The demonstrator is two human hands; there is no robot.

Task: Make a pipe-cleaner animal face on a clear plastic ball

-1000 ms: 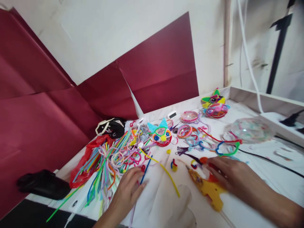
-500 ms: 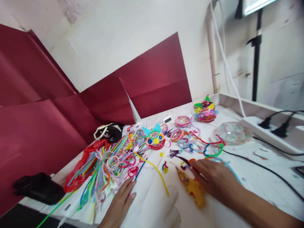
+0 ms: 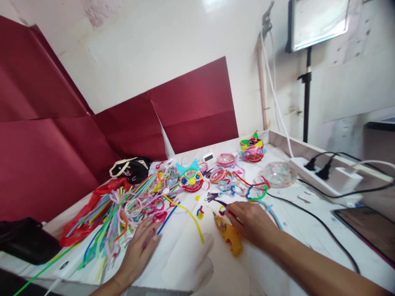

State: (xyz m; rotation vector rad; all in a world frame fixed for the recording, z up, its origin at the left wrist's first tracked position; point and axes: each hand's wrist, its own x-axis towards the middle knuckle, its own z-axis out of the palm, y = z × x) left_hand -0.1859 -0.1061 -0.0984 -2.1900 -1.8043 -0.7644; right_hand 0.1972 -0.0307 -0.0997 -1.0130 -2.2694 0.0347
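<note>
My left hand (image 3: 138, 250) lies flat on the white table, fingers stretched toward a tangled heap of coloured pipe cleaners (image 3: 123, 209); its fingertips touch a blue strand (image 3: 166, 220). My right hand (image 3: 249, 222) rests palm down on a yellow glue gun (image 3: 230, 238), fingers curved over its top near small bent pieces (image 3: 221, 210). A long yellow pipe cleaner (image 3: 188, 216) lies between the hands. A pipe-cleaner face with blue ears (image 3: 189, 179) stands behind.
Red paper sheets (image 3: 191, 107) lean on the wall. A black pouch (image 3: 131, 169), a red plastic bag (image 3: 77, 226), a clear bag (image 3: 277, 174), a white power strip (image 3: 327, 179) with black plugs and a cable (image 3: 314, 218) lie about. A tablet (image 3: 367, 226) sits at right.
The view has swung up and to the right, so everything shifted left in the picture. My left hand slid slightly back; my right hand stayed on the glue gun.
</note>
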